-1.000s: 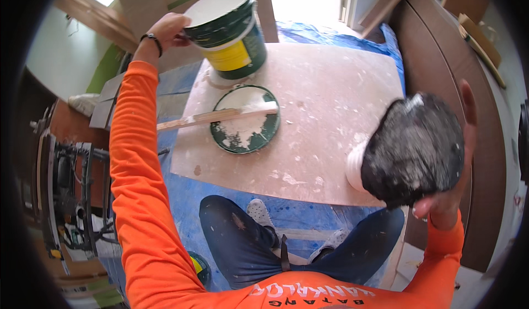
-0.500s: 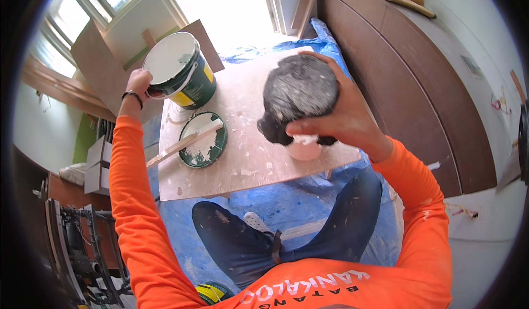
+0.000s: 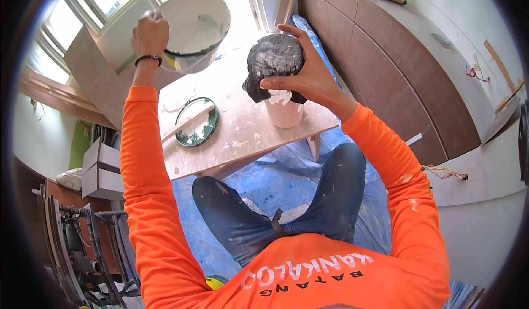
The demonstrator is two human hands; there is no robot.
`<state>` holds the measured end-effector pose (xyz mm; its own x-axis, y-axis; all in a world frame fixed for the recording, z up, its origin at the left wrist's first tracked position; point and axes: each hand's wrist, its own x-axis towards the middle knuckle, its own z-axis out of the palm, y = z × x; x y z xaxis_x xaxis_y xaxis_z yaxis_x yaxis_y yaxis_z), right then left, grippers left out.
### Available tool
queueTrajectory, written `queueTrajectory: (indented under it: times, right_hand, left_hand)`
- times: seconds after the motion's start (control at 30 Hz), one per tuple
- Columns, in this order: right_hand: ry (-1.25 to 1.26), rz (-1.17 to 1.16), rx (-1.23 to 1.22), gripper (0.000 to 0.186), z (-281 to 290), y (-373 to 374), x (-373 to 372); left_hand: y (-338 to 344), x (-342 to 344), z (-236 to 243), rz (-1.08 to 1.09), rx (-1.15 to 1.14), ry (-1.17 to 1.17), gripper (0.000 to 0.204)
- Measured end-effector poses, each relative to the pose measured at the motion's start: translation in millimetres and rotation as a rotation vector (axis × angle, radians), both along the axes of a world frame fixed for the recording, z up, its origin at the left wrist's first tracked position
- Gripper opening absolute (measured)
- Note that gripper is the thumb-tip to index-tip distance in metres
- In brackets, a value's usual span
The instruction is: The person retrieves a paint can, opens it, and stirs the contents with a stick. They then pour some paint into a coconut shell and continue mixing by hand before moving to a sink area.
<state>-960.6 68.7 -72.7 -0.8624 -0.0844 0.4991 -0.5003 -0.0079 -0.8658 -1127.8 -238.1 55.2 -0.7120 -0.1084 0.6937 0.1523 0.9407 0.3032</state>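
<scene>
Bucket [image 3: 205, 33] hangs clear of the surface [image 3: 248, 116], above its far-left part, where half a second ago it stood. The left hand [image 3: 151, 38] holds it by the rim. The lid [image 3: 208, 130] still lies there, the stick [image 3: 188, 123] across it. The right hand [image 3: 308, 80] spreads a wide grip around the black cover [image 3: 274, 55] on the tub [image 3: 284, 113]; whether it clasps, I cannot tell.

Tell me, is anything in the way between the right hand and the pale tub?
Yes, at the top: a black cover drapes over the pale tub, and the right hand curves around that cover. Lower down, nothing visible blocks the tub's side.
</scene>
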Motion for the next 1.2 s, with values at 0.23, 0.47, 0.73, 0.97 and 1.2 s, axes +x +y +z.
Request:
queueTrajectory:
  times: [0.23, 0.47, 0.73, 0.97, 1.2]
  right_hand:
    - [-0.034, -0.037, -0.019, 0.111, -7, -10, -6]
    - [-0.022, -0.097, -0.016, 0.117, -6, -17, 0]
    - [0.003, -0.148, 0.026, 0.115, -4, -17, 2]
    - [0.009, -0.121, -0.021, 0.115, -5, -16, 2]
    - [0.009, -0.145, 0.006, 0.116, -4, -16, -4]
  left_hand:
    - [44, 48, 30, -0.021, -0.057, 0.222, 0.046]
    - [71, 55, 12, -0.095, -0.207, 0.53, 0.038]
    - [82, 61, 18, -0.1, -0.452, 0.713, 0.03]
    - [103, 78, 12, -0.159, -0.233, 0.742, 0.02]
    - [111, 82, 13, -0.179, -0.236, 0.684, 0.014]
